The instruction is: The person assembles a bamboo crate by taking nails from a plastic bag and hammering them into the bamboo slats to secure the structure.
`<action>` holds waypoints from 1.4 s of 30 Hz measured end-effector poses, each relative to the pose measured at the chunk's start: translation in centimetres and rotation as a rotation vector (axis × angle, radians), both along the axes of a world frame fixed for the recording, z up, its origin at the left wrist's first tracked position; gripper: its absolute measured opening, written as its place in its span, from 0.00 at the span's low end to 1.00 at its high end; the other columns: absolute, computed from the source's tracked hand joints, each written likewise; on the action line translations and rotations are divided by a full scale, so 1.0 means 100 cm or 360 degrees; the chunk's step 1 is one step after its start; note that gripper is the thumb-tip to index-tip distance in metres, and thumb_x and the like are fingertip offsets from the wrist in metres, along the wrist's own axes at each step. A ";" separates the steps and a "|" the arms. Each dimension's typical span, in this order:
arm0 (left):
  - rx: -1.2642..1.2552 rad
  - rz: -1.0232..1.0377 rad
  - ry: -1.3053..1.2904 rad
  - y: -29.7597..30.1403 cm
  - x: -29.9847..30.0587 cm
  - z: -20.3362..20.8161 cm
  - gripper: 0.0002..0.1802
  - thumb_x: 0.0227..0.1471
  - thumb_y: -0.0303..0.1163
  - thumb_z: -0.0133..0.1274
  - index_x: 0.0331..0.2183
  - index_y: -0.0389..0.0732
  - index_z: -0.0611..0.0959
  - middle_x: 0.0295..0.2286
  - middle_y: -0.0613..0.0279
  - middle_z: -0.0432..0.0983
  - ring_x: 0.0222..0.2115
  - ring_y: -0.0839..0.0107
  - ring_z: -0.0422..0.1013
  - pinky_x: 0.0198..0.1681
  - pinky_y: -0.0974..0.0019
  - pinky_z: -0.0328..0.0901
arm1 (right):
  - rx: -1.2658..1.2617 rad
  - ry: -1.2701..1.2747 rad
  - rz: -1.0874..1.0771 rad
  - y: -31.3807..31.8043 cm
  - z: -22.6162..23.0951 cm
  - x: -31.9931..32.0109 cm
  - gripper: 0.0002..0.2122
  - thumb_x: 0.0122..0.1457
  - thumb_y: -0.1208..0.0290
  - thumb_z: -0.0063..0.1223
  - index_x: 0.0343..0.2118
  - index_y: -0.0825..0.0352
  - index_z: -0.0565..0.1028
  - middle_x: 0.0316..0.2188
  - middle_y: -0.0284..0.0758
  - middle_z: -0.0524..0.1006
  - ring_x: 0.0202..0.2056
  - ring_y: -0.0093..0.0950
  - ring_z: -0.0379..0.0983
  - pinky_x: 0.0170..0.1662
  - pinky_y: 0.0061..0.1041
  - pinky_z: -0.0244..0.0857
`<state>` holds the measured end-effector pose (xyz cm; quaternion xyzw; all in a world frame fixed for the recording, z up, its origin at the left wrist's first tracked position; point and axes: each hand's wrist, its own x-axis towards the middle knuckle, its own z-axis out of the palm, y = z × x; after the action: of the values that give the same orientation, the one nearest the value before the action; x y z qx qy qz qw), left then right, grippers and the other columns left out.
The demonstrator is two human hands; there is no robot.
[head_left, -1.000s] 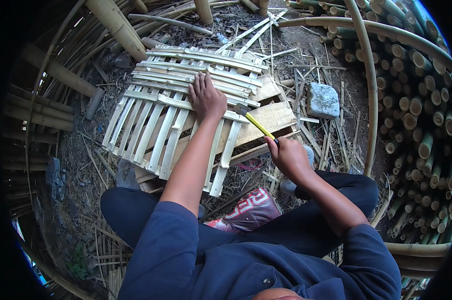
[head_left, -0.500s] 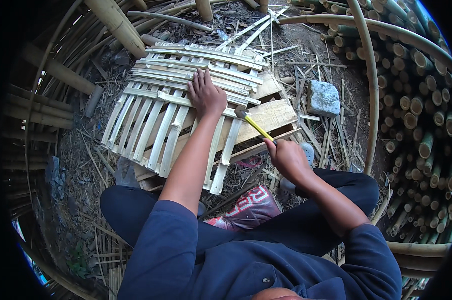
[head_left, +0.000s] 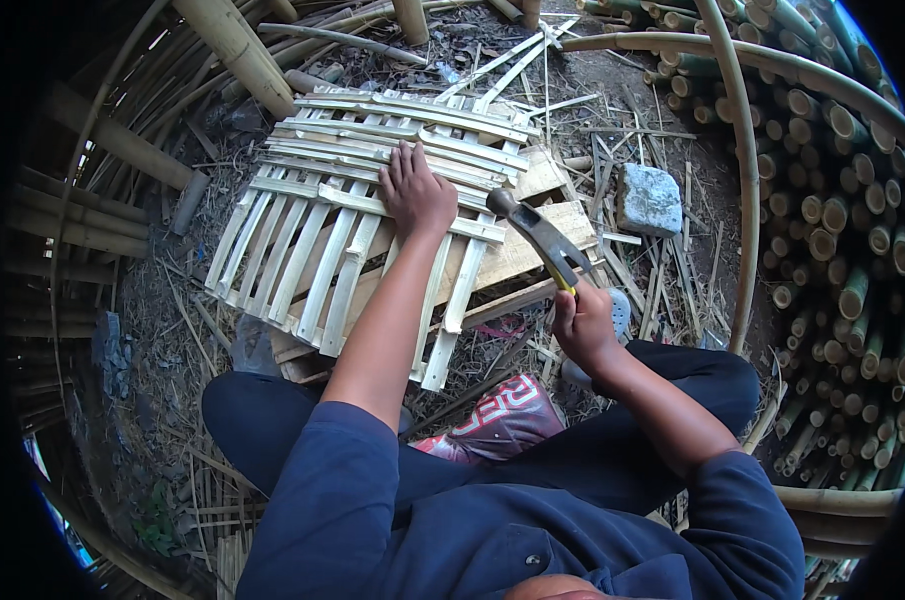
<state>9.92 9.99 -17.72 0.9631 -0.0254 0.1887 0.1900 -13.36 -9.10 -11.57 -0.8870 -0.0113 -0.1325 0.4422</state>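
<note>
A lattice of split bamboo slats [head_left: 326, 283] lies in front of me, its long strips crossed by several others laid side by side. My left hand [head_left: 418, 195] rests palm down on the cross strips, fingers stretched out and slightly apart. In my right hand [head_left: 586, 325] is a claw hammer [head_left: 545, 240] with a yellow handle, gripped near my right knee. Its head is raised over the right end of the lattice, with the claw toward me. Wooden boards [head_left: 533, 240] lie beneath the lattice and stick out on its right.
A pale stone block [head_left: 649, 199] sits right of the boards. Cut bamboo poles [head_left: 823, 240] are stacked at the right, behind a bent pole [head_left: 743, 180]. A printed red-and-dark bag [head_left: 508, 420] lies between my legs. Bamboo scraps litter the ground.
The hammer has come up off the right end of the cross strip, its head now larger and turned more into view. My right hand rose slightly with it; my left hand keeps its place.
</note>
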 end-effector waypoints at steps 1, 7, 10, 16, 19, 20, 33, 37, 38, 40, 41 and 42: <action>-0.0038 -0.0003 0.0003 -0.001 0.002 0.000 0.32 0.58 0.34 0.44 0.64 0.40 0.68 0.67 0.51 0.60 0.70 0.59 0.50 0.73 0.47 0.36 | -0.0155 0.0254 -0.0078 0.001 -0.005 0.001 0.23 0.69 0.54 0.50 0.25 0.72 0.73 0.17 0.53 0.74 0.24 0.56 0.74 0.30 0.52 0.67; -0.0045 0.0005 -0.0011 0.001 0.000 -0.003 0.32 0.56 0.34 0.45 0.62 0.38 0.70 0.66 0.51 0.61 0.69 0.59 0.52 0.73 0.47 0.37 | -0.0120 0.0125 -0.0015 0.003 -0.010 -0.004 0.24 0.70 0.53 0.48 0.25 0.72 0.73 0.19 0.53 0.75 0.25 0.56 0.75 0.29 0.52 0.67; -0.0051 -0.0025 -0.0107 0.000 0.004 -0.005 0.31 0.57 0.34 0.46 0.61 0.37 0.72 0.65 0.50 0.63 0.69 0.58 0.52 0.73 0.47 0.38 | -0.0234 0.0255 0.0006 -0.003 -0.026 -0.005 0.26 0.70 0.50 0.47 0.24 0.72 0.74 0.21 0.54 0.77 0.27 0.56 0.77 0.31 0.55 0.68; 0.0069 0.0105 -0.0022 0.000 0.004 -0.005 0.29 0.59 0.35 0.44 0.62 0.42 0.72 0.65 0.56 0.63 0.69 0.63 0.53 0.72 0.51 0.41 | -0.0178 0.0148 0.0113 0.014 -0.030 -0.012 0.18 0.69 0.58 0.50 0.28 0.70 0.71 0.18 0.52 0.74 0.25 0.56 0.74 0.29 0.52 0.67; 0.0095 0.0061 -0.0082 -0.004 0.003 -0.003 0.29 0.58 0.35 0.45 0.61 0.42 0.73 0.65 0.56 0.64 0.69 0.63 0.54 0.72 0.51 0.42 | -0.0238 0.0190 -0.0001 -0.002 -0.037 -0.006 0.18 0.69 0.59 0.50 0.28 0.70 0.70 0.19 0.52 0.74 0.24 0.56 0.74 0.28 0.50 0.66; 0.0035 0.0031 -0.0071 -0.003 0.001 -0.004 0.30 0.58 0.34 0.45 0.61 0.40 0.72 0.65 0.54 0.63 0.69 0.61 0.53 0.72 0.50 0.40 | -0.0318 0.0215 -0.0048 -0.004 -0.039 -0.002 0.17 0.70 0.61 0.49 0.28 0.70 0.70 0.18 0.51 0.73 0.23 0.56 0.72 0.27 0.48 0.64; -0.0089 -0.0191 -0.0119 0.002 0.003 0.000 0.30 0.58 0.37 0.45 0.61 0.41 0.73 0.64 0.53 0.64 0.69 0.58 0.52 0.73 0.45 0.34 | -0.0260 0.0710 -0.0148 0.000 -0.010 0.013 0.28 0.71 0.50 0.44 0.24 0.74 0.75 0.23 0.57 0.76 0.28 0.58 0.75 0.35 0.52 0.67; -0.0200 -0.0713 -0.0065 0.013 -0.001 0.003 0.31 0.62 0.50 0.46 0.62 0.48 0.73 0.65 0.60 0.65 0.71 0.60 0.50 0.73 0.42 0.30 | -0.0144 0.0660 -0.0236 -0.014 0.024 0.017 0.28 0.72 0.52 0.43 0.24 0.75 0.75 0.20 0.56 0.75 0.26 0.57 0.73 0.33 0.51 0.65; -0.0242 -0.0876 -0.0047 0.015 -0.002 0.006 0.31 0.63 0.53 0.46 0.63 0.50 0.73 0.65 0.61 0.65 0.71 0.61 0.49 0.73 0.42 0.30 | -0.0124 0.0591 -0.0265 -0.019 0.026 0.018 0.28 0.72 0.52 0.43 0.24 0.75 0.76 0.20 0.56 0.74 0.25 0.57 0.73 0.33 0.51 0.65; -0.0181 -0.1065 0.0161 0.020 -0.001 0.012 0.43 0.55 0.71 0.49 0.64 0.57 0.72 0.67 0.65 0.62 0.71 0.62 0.48 0.73 0.40 0.28 | 0.0008 0.0656 -0.0320 -0.029 0.029 0.022 0.29 0.72 0.52 0.43 0.24 0.76 0.76 0.20 0.56 0.75 0.25 0.57 0.73 0.33 0.51 0.65; -0.0115 -0.1130 0.0190 0.022 -0.004 0.015 0.46 0.52 0.73 0.50 0.64 0.58 0.71 0.67 0.66 0.61 0.71 0.63 0.48 0.73 0.40 0.27 | 0.0026 0.0681 -0.0363 -0.031 0.031 0.024 0.29 0.72 0.52 0.42 0.25 0.77 0.76 0.19 0.57 0.74 0.25 0.58 0.73 0.33 0.51 0.65; -0.0049 -0.1195 0.0221 0.023 -0.006 0.018 0.50 0.49 0.76 0.52 0.65 0.58 0.71 0.68 0.66 0.60 0.71 0.63 0.48 0.73 0.40 0.27 | 0.0015 0.0688 -0.0372 -0.035 0.036 0.023 0.30 0.72 0.51 0.42 0.24 0.78 0.76 0.19 0.57 0.74 0.25 0.58 0.73 0.33 0.51 0.65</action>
<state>9.35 12.25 -15.91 0.8944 -0.3606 0.0407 0.2615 -11.06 -12.61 -8.01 -0.8880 0.1869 0.0102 0.4201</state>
